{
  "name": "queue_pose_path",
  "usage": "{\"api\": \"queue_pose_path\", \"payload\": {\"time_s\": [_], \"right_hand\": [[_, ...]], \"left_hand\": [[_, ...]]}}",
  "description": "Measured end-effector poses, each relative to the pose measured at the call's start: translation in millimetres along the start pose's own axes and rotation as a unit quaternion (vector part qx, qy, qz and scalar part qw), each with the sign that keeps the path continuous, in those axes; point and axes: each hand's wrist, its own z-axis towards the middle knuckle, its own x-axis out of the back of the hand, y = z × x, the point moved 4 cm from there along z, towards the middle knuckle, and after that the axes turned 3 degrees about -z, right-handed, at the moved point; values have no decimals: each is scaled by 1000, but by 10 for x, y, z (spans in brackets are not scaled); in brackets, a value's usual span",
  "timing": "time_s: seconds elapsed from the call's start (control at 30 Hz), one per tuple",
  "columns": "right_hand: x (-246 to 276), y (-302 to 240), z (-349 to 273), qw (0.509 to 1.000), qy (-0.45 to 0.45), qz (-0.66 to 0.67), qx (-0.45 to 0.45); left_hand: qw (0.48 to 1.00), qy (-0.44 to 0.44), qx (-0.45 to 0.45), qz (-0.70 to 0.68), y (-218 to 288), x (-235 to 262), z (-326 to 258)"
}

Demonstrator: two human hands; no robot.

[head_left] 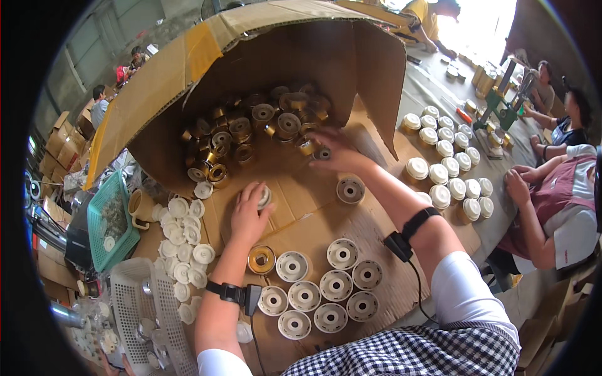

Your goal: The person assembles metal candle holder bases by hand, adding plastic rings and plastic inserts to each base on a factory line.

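My left hand (249, 213) presses down on a small round white-capped part (264, 197) on the flattened cardboard (313, 229). My right hand (335, 150) reaches into the mouth of a large tipped cardboard box (263, 50) and closes its fingers on a gold ring part (320, 153). A heap of gold ring parts (251, 128) lies inside the box. In front of me stand several white-capped round parts (323, 285) in rows, and one gold part (261, 259) sits open side up beside them.
Loose white caps (182, 241) pile at my left, by a green basket (110, 219) and a white basket (135, 307). Finished capped parts (448, 163) stand in rows at the right. A seated person (555, 200) and other people work along the table; stacked cartons (59, 150) stand at far left.
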Motion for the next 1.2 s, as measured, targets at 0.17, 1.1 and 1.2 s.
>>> {"api": "queue_pose_path", "payload": {"time_s": [0.17,1.1,1.2], "right_hand": [[-295,-242,-95,979,-146,132,-48],[433,-735,-374,890,-405,107,-183],[566,-666,-546,958,-272,37,-82]], "left_hand": [[984,-63,-36,-165,183,19,-296],[982,-112,-150,-8,839,-13,-104],[978,-169,-121,-1,769,-292,-64]]}}
